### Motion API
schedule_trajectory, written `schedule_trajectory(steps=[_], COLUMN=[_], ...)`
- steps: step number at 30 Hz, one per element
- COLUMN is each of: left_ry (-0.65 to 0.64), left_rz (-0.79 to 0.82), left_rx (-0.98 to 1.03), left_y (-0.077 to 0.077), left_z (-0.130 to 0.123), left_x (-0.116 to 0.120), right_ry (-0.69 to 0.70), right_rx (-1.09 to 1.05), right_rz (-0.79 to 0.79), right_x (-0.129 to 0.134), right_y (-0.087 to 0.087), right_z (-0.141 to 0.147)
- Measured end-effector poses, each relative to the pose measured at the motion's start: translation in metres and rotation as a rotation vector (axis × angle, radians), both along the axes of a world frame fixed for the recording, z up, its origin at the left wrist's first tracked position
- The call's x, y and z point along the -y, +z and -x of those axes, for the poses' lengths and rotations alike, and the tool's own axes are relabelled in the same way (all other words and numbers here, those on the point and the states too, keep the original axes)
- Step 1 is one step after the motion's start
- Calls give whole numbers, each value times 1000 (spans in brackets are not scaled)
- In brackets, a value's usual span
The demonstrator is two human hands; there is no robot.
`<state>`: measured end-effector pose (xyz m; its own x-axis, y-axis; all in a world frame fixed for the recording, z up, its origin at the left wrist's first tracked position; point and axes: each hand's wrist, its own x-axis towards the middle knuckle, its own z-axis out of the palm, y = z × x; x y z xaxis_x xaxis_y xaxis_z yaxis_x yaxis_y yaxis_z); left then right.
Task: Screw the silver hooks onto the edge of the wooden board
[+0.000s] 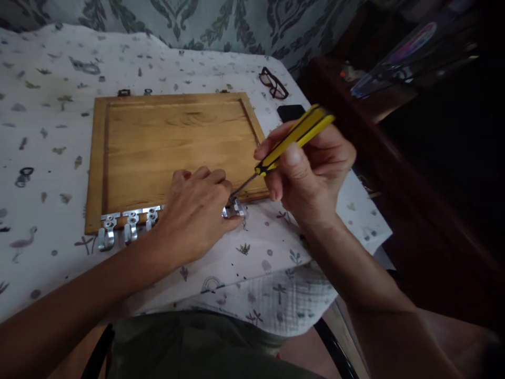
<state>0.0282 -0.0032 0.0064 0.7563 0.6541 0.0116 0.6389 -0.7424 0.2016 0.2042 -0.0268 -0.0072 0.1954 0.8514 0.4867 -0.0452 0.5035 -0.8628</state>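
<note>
Right hand (311,176) is grasping a rigid yellow-handled screwdriver (294,138) by its grip, while the left hand (193,210) is steadying a seemingly light metal coat hook (235,209) at the edge of a wooden panel (177,150).

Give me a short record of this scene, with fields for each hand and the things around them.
Left hand: resting over a metal hook at the board's edge
Right hand: holding a yellow-and-black screwdriver, its tip at that hook
Board: wooden board, lying flat
Other hooks: three more metal hooks along the same edge
Surface: patterned cloth
Nearby: eyeglasses beyond the board
</note>
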Motion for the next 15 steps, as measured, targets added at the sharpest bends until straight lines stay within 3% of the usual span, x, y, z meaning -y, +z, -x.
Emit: schedule_trajectory(steps=[6,15], left_ry=[12,6], left_rz=[30,27], left_rx=[-25,-25], left_y=[2,1], left_z=[-2,-2], left_x=[0,0], right_ry=[-120,-56], right_rx=[-69,25], right_rz=[-82,12], right_x=[-4,-2], right_y=[7,2], right_z=[-2,-5])
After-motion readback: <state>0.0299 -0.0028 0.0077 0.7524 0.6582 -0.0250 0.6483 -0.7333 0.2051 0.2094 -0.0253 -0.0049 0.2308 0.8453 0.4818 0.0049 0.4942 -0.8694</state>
